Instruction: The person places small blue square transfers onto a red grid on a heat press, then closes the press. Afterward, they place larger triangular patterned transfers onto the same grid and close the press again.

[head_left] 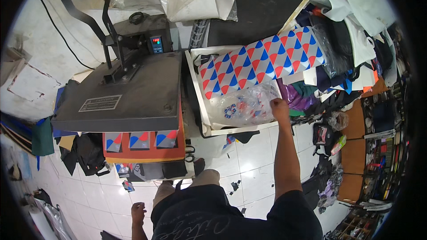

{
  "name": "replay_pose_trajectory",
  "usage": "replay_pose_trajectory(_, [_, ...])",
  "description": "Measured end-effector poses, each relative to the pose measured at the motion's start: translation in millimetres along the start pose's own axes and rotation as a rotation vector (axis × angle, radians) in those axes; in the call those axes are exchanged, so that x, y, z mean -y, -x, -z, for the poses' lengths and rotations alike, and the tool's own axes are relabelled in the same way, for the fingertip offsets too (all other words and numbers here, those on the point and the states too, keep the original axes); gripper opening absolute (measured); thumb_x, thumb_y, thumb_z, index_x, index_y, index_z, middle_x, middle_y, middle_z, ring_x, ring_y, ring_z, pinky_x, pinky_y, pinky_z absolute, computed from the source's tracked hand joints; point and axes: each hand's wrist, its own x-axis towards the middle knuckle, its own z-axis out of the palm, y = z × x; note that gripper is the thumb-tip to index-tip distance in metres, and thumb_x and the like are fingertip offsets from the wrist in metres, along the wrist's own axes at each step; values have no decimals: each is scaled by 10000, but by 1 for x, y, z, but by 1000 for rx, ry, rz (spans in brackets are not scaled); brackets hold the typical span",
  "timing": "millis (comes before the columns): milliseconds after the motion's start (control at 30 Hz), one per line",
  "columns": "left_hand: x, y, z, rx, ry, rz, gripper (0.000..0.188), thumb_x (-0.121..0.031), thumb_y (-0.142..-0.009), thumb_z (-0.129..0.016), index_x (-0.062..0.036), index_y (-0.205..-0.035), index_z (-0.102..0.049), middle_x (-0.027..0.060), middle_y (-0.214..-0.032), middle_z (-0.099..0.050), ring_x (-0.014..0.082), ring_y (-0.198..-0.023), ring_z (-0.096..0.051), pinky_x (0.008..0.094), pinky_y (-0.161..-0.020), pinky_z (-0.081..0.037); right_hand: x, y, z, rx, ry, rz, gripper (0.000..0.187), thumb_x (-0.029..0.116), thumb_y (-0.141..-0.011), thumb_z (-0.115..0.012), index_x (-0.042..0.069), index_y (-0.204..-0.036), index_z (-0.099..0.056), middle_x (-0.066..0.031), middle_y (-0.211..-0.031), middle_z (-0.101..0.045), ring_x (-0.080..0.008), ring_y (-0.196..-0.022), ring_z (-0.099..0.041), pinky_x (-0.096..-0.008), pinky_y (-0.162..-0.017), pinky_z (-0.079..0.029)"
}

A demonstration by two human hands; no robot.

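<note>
My right hand reaches over the right side of a white tray, fingers pinched at the edge of a clear plastic bag. Inside or under the bag show small red, blue and white printed pieces. Behind it, a long sheet with a repeating red, blue and grey pattern lies across the tray. Down at my left side hangs my left hand, its fingers curled with nothing visible in them. The heat press stands to the left of the tray; under its raised plate, several printed patches lie on an orange pad.
A lit controller sits behind the press. Scissors hang by the pad's right side. Fabric and plastic scraps pile up at the right. Dark scraps litter the tiled floor, with a black bag under the press.
</note>
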Motion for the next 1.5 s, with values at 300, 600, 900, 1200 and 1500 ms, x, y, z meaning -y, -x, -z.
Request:
replay_pose_trajectory(300, [16, 42, 4, -107, 1, 184, 323, -262, -894, -698, -32, -1111, -627, 81, -874, -653, 161, -654, -634, 269, -466, -432, -2, -37, -99, 527, 714, -6, 795, 378, -690, -830, 94, -1366, -523, -165, -1265, -596, -368, -1151, -624, -493, -951, -533])
replay_pose_trajectory(600, [-12, 39, -31, -60, 3, 4, 397, -296, -894, -726, 22, -1114, -638, 129, -917, -685, 196, -711, -653, 318, -628, -520, -14, -31, -78, 340, 537, 11, 744, 416, -639, -819, 112, -1266, -558, -178, -1134, -640, -413, -1049, -654, -546, -882, -516])
replay_pose_trajectory(900, [-27, 38, -24, -57, -73, 45, 415, -292, -873, -740, 29, -1115, -638, 148, -928, -699, 204, -729, -659, 336, -634, -521, -40, -38, -76, 182, 357, -1, 628, 378, -685, -786, 113, -1232, -629, -148, -1106, -718, -364, -1013, -688, -516, -900, -506])
replay_pose_trajectory(1200, [-19, 24, -28, 12, -102, -41, 351, -246, -863, -752, 17, -1070, -645, 109, -774, -677, 160, -615, -621, 303, -537, -474, -35, -54, -57, 122, -511, -119, 252, 199, -822, -807, 23, -978, -716, -36, -890, -721, -143, -776, -650, -314, -716, -504])
replay_pose_trajectory(1500, [-173, 85, -83, 357, -43, -320, 317, -195, -935, -694, 16, -1160, -619, 108, -877, -689, 155, -782, -654, 281, -708, -516, 75, 17, 42, 270, -937, -309, 370, 224, -886, -753, 19, -1176, -653, -58, -1056, -690, -151, -919, -637, -316, -819, -512])
